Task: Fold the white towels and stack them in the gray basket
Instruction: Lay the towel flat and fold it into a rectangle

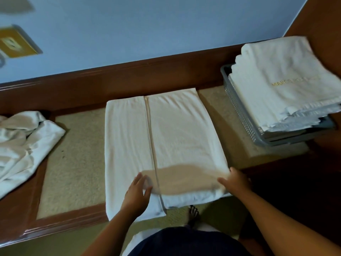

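Laundry duty: pressing left grip (pixel 137 189), fingers straight and spread, released, flat onto the near end of a white terry towel (pixel 166 137) folded lengthwise into a long panel. Setting right grip (pixel 235 182) on the same towel's near right corner; blurred, so impossible to tell whether grasping the cloth or only resting on it. Lying flat in the middle of a beige-topped worktop (pixel 73 163) with a brown wooden frame, near end overhanging the front edge. Standing to the right, at the worktop's far corner: a gray perforated plastic basket (pixel 239 109), carrying a stack of folded white towels (pixel 276 85) rising above its rim, gold lettering on the top one too blurred to read. Lying at the left end: a heap of crumpled white towels (pixel 22 141), well apart from the folded panel. Showing below, between the arms: a bare foot (pixel 193 212) on the floor. Running behind: a blue wall (pixel 166 24).
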Demonstrator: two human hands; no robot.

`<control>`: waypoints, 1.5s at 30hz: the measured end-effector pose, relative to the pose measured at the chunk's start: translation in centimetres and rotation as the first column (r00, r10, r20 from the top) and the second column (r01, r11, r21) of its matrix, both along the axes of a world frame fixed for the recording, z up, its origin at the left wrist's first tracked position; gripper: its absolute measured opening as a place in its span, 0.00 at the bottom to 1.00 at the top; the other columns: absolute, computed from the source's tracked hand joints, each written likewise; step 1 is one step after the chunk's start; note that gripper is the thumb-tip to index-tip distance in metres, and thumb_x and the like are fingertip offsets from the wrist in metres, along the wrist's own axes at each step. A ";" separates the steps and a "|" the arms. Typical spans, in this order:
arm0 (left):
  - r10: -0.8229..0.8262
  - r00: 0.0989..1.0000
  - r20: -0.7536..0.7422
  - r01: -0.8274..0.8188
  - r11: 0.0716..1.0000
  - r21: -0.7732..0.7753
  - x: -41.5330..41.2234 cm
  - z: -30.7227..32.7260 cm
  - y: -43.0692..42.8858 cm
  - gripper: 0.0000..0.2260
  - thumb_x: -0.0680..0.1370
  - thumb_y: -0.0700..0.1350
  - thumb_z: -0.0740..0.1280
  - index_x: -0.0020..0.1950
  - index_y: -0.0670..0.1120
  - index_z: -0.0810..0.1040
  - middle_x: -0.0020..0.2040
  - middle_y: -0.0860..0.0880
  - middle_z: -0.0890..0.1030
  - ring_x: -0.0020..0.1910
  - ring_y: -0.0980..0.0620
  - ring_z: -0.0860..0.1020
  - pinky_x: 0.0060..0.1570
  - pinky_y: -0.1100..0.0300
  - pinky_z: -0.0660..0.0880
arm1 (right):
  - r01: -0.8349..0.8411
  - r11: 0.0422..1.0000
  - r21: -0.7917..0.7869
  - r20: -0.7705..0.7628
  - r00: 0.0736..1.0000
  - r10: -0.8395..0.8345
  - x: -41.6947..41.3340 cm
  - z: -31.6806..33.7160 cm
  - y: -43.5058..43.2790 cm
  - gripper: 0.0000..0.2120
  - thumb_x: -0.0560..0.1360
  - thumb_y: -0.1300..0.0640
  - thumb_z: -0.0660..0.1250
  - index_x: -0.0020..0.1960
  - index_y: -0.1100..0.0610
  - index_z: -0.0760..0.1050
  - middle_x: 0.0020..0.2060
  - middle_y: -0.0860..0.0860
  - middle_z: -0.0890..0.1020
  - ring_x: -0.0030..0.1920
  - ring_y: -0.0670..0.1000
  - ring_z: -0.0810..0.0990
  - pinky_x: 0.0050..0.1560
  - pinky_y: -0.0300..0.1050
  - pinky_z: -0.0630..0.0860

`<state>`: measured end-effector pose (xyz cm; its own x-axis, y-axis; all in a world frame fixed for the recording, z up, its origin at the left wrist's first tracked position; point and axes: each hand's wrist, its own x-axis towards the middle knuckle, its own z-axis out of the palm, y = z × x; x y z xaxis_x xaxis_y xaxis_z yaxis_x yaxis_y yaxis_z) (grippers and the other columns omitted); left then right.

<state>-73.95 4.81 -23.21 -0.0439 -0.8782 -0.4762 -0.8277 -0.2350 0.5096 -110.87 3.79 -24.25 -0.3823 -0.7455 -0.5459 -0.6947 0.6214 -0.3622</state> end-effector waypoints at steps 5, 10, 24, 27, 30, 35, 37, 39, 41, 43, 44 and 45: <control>-0.047 0.999 -0.006 0.047 0.998 0.046 3.9 2.2 2.0 0.23 0.83 0.54 0.63 0.77 0.55 0.65 0.83 0.54 0.47 0.56 0.56 0.81 0.64 0.56 0.73 | 0.066 0.990 -0.122 0.058 0.997 -0.059 3.3 -0.9 3.8 0.25 0.72 0.54 0.77 0.61 0.61 0.71 0.55 0.62 0.81 0.54 0.64 0.81 0.51 0.54 0.78; -0.066 0.998 0.010 0.066 0.997 0.036 7.6 4.2 3.9 0.25 0.83 0.55 0.62 0.79 0.54 0.62 0.83 0.55 0.43 0.69 0.54 0.74 0.68 0.56 0.70 | 0.115 0.954 -0.277 0.160 0.984 -0.073 9.5 0.3 4.7 0.26 0.76 0.54 0.72 0.71 0.58 0.68 0.58 0.59 0.82 0.57 0.63 0.81 0.54 0.56 0.79; -0.030 1.000 0.005 0.031 0.999 -0.018 18.1 4.9 8.5 0.25 0.82 0.53 0.65 0.78 0.50 0.65 0.84 0.50 0.45 0.72 0.46 0.72 0.69 0.49 0.71 | -0.455 0.871 -0.185 0.238 0.839 0.489 31.8 0.6 11.5 0.28 0.83 0.52 0.57 0.80 0.41 0.52 0.63 0.56 0.80 0.60 0.60 0.79 0.56 0.51 0.75; -0.030 0.999 0.015 0.030 0.999 -0.010 19.0 4.7 9.3 0.26 0.82 0.54 0.65 0.79 0.50 0.64 0.84 0.51 0.45 0.76 0.46 0.68 0.71 0.49 0.69 | -0.646 0.761 -0.060 0.309 0.713 0.629 32.8 -0.7 12.9 0.39 0.82 0.57 0.58 0.80 0.39 0.36 0.64 0.54 0.76 0.56 0.58 0.79 0.56 0.54 0.76; -0.044 0.999 0.007 0.044 0.999 0.000 19.1 4.3 9.6 0.25 0.83 0.53 0.64 0.78 0.51 0.64 0.83 0.51 0.48 0.76 0.46 0.67 0.71 0.51 0.69 | -0.627 0.772 -0.105 0.239 0.738 0.631 32.1 -0.8 12.7 0.33 0.83 0.57 0.58 0.82 0.46 0.45 0.74 0.54 0.67 0.68 0.58 0.72 0.65 0.52 0.71; -0.051 0.999 -0.015 0.050 0.998 -0.028 16.7 3.8 9.0 0.22 0.83 0.53 0.64 0.76 0.51 0.67 0.78 0.49 0.64 0.73 0.50 0.69 0.69 0.54 0.69 | -0.567 0.798 -0.206 0.145 0.788 0.598 28.6 1.4 10.1 0.30 0.81 0.60 0.59 0.80 0.49 0.56 0.71 0.52 0.67 0.67 0.57 0.72 0.61 0.49 0.72; -0.051 0.998 -0.041 0.050 0.998 -0.027 15.0 3.4 8.5 0.21 0.83 0.53 0.63 0.76 0.51 0.68 0.74 0.51 0.68 0.64 0.54 0.74 0.63 0.58 0.72 | -0.578 0.789 -0.208 0.110 0.788 0.606 26.8 2.3 8.5 0.28 0.80 0.60 0.58 0.80 0.50 0.59 0.71 0.52 0.67 0.68 0.56 0.71 0.62 0.49 0.71; -0.040 0.998 -0.056 0.039 0.999 -0.027 13.4 2.9 8.0 0.19 0.83 0.52 0.63 0.73 0.51 0.70 0.70 0.52 0.71 0.58 0.57 0.76 0.58 0.60 0.74 | -0.594 0.774 -0.219 0.074 0.781 0.620 25.3 2.9 7.0 0.28 0.79 0.61 0.58 0.78 0.50 0.62 0.71 0.51 0.68 0.68 0.55 0.72 0.64 0.49 0.72; -0.028 0.997 -0.070 0.023 0.997 -0.070 11.5 2.4 7.4 0.15 0.83 0.51 0.63 0.69 0.51 0.74 0.66 0.53 0.74 0.57 0.57 0.77 0.57 0.60 0.75 | -0.641 0.737 -0.214 0.030 0.750 0.661 23.8 3.5 5.3 0.26 0.80 0.59 0.58 0.77 0.49 0.64 0.69 0.49 0.70 0.65 0.53 0.75 0.62 0.49 0.74; -0.055 0.996 -0.073 0.045 0.990 -0.131 9.3 1.9 6.6 0.13 0.83 0.50 0.63 0.66 0.51 0.75 0.64 0.54 0.75 0.58 0.56 0.77 0.59 0.59 0.75 | -0.697 0.689 -0.201 -0.010 0.704 0.710 22.4 4.1 3.4 0.24 0.81 0.57 0.59 0.76 0.48 0.64 0.68 0.48 0.70 0.63 0.53 0.76 0.60 0.49 0.75; -0.075 0.995 -0.060 0.065 0.986 -0.155 8.5 1.6 6.3 0.13 0.83 0.49 0.62 0.66 0.51 0.76 0.64 0.54 0.75 0.60 0.55 0.77 0.60 0.58 0.75 | -0.720 0.669 -0.186 -0.020 0.683 0.730 21.8 4.3 2.7 0.24 0.81 0.57 0.60 0.77 0.48 0.64 0.69 0.48 0.69 0.63 0.52 0.76 0.60 0.49 0.76; -0.069 0.996 -0.049 0.058 0.981 -0.185 7.3 1.2 5.7 0.13 0.82 0.50 0.62 0.66 0.52 0.76 0.65 0.55 0.74 0.61 0.54 0.76 0.62 0.56 0.74 | -0.749 0.640 -0.169 -0.031 0.653 0.756 20.9 4.6 1.1 0.24 0.82 0.57 0.60 0.77 0.48 0.63 0.70 0.47 0.68 0.65 0.51 0.75 0.62 0.48 0.75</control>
<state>-66.66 10.52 -22.05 -0.1241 -0.9449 -0.3029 -0.8074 -0.0813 0.5844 -89.97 4.91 -19.69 0.3675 -0.8397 -0.3997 -0.8806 -0.1760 -0.4400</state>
